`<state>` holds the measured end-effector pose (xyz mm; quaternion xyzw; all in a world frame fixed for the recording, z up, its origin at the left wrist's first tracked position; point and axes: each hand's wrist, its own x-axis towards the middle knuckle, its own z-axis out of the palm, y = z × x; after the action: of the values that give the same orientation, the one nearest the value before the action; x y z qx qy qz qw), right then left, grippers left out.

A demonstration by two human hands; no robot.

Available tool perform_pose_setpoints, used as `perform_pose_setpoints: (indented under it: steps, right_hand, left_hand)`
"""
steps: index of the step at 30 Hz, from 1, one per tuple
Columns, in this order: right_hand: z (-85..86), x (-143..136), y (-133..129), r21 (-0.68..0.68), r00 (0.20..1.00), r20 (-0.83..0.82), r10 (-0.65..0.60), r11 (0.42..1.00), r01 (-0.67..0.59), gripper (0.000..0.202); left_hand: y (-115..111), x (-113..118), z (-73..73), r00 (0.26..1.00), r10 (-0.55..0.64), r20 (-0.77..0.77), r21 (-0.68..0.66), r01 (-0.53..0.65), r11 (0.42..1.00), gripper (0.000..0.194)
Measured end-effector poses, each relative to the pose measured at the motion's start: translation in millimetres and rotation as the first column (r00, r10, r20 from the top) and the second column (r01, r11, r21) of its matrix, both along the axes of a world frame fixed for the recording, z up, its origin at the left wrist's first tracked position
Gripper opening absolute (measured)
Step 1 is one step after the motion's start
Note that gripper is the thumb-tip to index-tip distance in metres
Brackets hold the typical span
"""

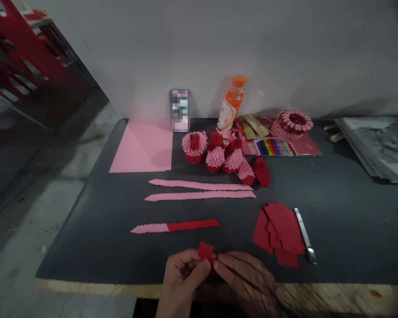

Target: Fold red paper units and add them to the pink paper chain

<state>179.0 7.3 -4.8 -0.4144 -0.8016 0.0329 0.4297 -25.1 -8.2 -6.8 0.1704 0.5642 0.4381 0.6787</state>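
Between the thumb and fingers of my left hand [187,276] is a small piece of red paper [205,251], its upper part sticking up. My right hand [243,274] meets it from the right, fingertips pinched at the paper's edge; the lower part of the paper is hidden by the hands. Just beyond lies a strip of interlocked folded paper [194,225], pink at the left and red at the right. Two pink folded strips [202,195] lie farther back. To the right is a loose pile of red paper pieces [281,229], with a silver cutter knife [305,236] beside it.
Several pink-and-red folded-paper shapes [215,152] stand behind the strips. At the back are a pink sheet [142,145], a phone [180,110] leaning on the wall, an orange drink bottle [232,104], a round paper ring piece [292,124] on a colored-paper pack [278,148], and plastic-covered sheets [378,145].
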Motion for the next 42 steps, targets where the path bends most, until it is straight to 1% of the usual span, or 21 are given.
perform_pose_setpoints:
  steps: [2,4,6,7,8,10,11,13,14,16,18,19,21,23,25,28,31,35,37,40,42]
  right_hand:
    - [1.9,3.4,-1.4,-0.003,0.999,0.039,-0.014,1.000,0.014,0.049]
    - [6.0,2.3,1.0,-0.032,0.999,0.038,-0.027,0.999,0.028,0.054]
    - [11.0,-2.5,6.7,-0.108,0.998,-0.040,-0.042,0.993,0.037,0.051]
    - [13.3,-5.7,10.0,-0.151,0.992,-0.119,-0.052,0.988,0.034,0.047]
    - [14.9,-8.9,13.0,-0.203,0.978,-0.193,-0.079,0.978,0.039,0.043]
    - [16.3,-14.1,16.8,-0.302,0.946,-0.307,-0.104,0.953,0.007,0.032]
    - [16.1,-15.8,17.4,-0.349,0.934,-0.340,-0.112,0.937,-0.015,0.028]
    - [15.0,-17.7,15.8,-0.413,0.914,-0.387,-0.122,0.909,-0.054,0.021]
    - [14.5,-18.4,14.1,-0.430,0.907,-0.402,-0.125,0.900,-0.066,0.017]
    - [14.0,-20.1,10.2,-0.450,0.906,-0.397,-0.147,0.891,-0.053,0.013]
    - [13.6,-23.0,6.9,-0.464,0.908,-0.383,-0.170,0.885,-0.030,0.013]
    - [13.1,-24.7,5.7,-0.467,0.906,-0.383,-0.180,0.884,-0.021,0.016]
    - [11.2,-28.0,4.6,-0.452,0.901,-0.386,-0.196,0.892,0.000,0.018]
    - [8.6,-30.3,4.6,-0.424,0.899,-0.386,-0.209,0.905,0.028,0.015]
    - [6.8,-31.4,5.3,-0.400,0.899,-0.384,-0.210,0.916,0.043,0.015]
    - [7.9,-30.9,5.8,-0.396,0.908,-0.373,-0.192,0.918,0.031,0.011]
    - [10.7,-27.8,3.9,-0.373,0.920,-0.358,-0.161,0.927,0.016,0.012]
    - [8.1,-25.5,-3.6,-0.391,0.931,-0.318,-0.180,0.919,0.044,0.013]
    - [4.1,-28.6,-8.2,-0.424,0.925,-0.314,-0.214,0.903,0.065,0.011]
    - [-1.7,-38.8,-13.4,-0.474,0.900,-0.336,-0.278,0.876,0.093,0.013]
    - [-4.2,-45.7,-14.4,-0.476,0.894,-0.341,-0.291,0.873,0.103,0.017]
  left_hand:
    - [-4.1,-3.9,-2.0,0.999,-0.039,-0.017,0.033,0.039,0.999,0.051]
    - [-5.6,-9.2,-5.4,0.992,-0.109,-0.063,0.079,0.114,0.990,0.050]
    - [-4.7,-13.5,-8.5,0.973,-0.175,-0.148,0.139,0.196,0.971,0.049]
    - [-4.1,-14.0,-9.3,0.961,-0.193,-0.196,0.173,0.228,0.958,0.050]
    - [-3.8,-12.9,-9.3,0.952,-0.186,-0.243,0.205,0.238,0.949,0.051]
    - [-5.3,-5.6,-6.9,0.933,-0.103,-0.344,0.242,0.194,0.951,0.050]
    - [-7.1,-0.2,-4.9,0.915,-0.030,-0.403,0.253,0.143,0.957,0.049]
    - [-12.0,11.5,-1.4,0.840,0.093,-0.535,0.274,0.068,0.959,0.046]
    - [-14.5,16.5,-0.4,0.796,0.134,-0.590,0.288,0.053,0.956,0.045]
    - [-18.3,23.3,-0.5,0.726,0.179,-0.664,0.319,0.059,0.946,0.040]
    - [-19.2,26.3,-2.2,0.682,0.223,-0.696,0.357,0.059,0.932,0.034]
    - [-18.5,26.9,-2.9,0.676,0.241,-0.697,0.373,0.055,0.926,0.032]
    - [-15.5,27.7,-3.1,0.701,0.259,-0.664,0.396,0.036,0.918,0.032]
    - [-12.0,28.2,-1.7,0.752,0.251,-0.609,0.398,0.016,0.917,0.038]
    - [-9.8,28.1,0.0,0.780,0.237,-0.579,0.385,0.005,0.923,0.040]
    - [-9.4,24.9,0.3,0.765,0.226,-0.604,0.379,0.026,0.925,0.035]
    - [-9.2,18.7,-2.6,0.762,0.218,-0.609,0.399,0.057,0.915,0.038]
    - [-2.9,10.4,-7.1,0.788,0.188,-0.587,0.423,0.100,0.901,0.042]
    - [1.9,8.6,-7.0,0.820,0.173,-0.545,0.444,0.107,0.890,0.042]
    - [8.0,9.4,-3.1,0.873,0.178,-0.454,0.422,0.034,0.906,0.043]
    - [10.7,9.8,0.3,0.877,0.202,-0.436,0.388,-0.020,0.921,0.043]
